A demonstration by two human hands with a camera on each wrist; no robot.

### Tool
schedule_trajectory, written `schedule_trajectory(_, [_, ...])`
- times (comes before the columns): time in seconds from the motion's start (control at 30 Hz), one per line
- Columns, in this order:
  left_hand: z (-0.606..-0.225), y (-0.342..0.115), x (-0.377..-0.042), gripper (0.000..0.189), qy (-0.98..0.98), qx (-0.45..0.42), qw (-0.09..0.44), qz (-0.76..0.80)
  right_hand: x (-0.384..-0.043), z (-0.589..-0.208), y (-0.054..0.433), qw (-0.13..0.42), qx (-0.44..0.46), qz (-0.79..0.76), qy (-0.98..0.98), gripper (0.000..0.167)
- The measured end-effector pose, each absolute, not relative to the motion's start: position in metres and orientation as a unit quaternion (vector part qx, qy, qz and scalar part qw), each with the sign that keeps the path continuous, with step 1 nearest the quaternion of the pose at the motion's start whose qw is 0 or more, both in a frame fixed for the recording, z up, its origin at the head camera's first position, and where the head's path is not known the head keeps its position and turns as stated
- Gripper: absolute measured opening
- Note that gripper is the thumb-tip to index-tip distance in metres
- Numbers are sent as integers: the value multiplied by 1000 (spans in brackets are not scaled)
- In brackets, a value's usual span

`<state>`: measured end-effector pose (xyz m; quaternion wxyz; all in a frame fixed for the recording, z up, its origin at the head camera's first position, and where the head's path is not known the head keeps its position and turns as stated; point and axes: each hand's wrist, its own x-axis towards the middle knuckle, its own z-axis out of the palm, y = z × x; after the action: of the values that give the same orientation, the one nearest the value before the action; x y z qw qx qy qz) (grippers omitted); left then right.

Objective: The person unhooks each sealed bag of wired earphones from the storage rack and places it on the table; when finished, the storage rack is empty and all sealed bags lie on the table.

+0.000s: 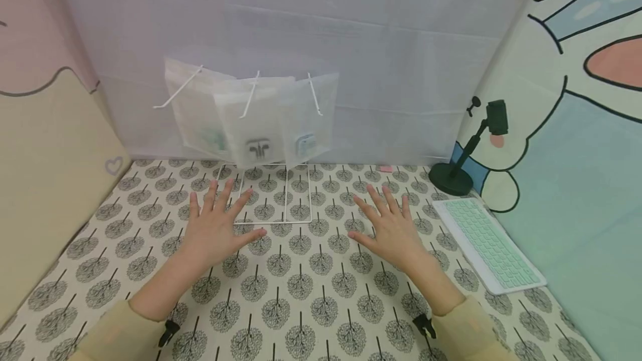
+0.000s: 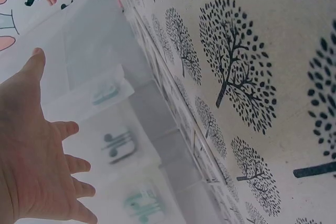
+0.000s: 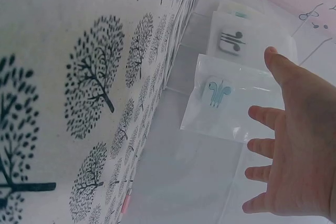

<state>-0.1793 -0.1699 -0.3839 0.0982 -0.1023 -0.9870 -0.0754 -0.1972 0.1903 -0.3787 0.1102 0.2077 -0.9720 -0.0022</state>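
Note:
My left hand (image 1: 213, 230) is held over the table with its fingers spread, near the white wire rack (image 1: 273, 222). My right hand (image 1: 393, 235) is spread in the same way to the right of the rack; neither hand holds anything. Three translucent plastic bags hang from white hooks above the rack's base. The middle bag (image 1: 253, 121) holds dark earphones (image 1: 258, 149). Light blue earphones (image 3: 218, 92) show through the right bag (image 1: 313, 110). Inside the left bag (image 1: 198, 110) something greenish shows through blurred.
A black stand (image 1: 451, 179) with a jointed arm stands at the back right. In front of it lies a white keyboard (image 1: 489, 244) with mint keys, along the right wall. A small pink piece (image 1: 385, 169) lies at the table's back edge. Printed cloth walls enclose the tree-patterned tablecloth (image 1: 301, 305).

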Motion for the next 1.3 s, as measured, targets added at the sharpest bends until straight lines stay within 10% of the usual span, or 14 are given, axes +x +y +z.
schedule_trajectory(1.3, [-344, -241, -213, 95, -985, -71, 154, -45, -231, -337, 169, 106, 234, -5, -967, 81])
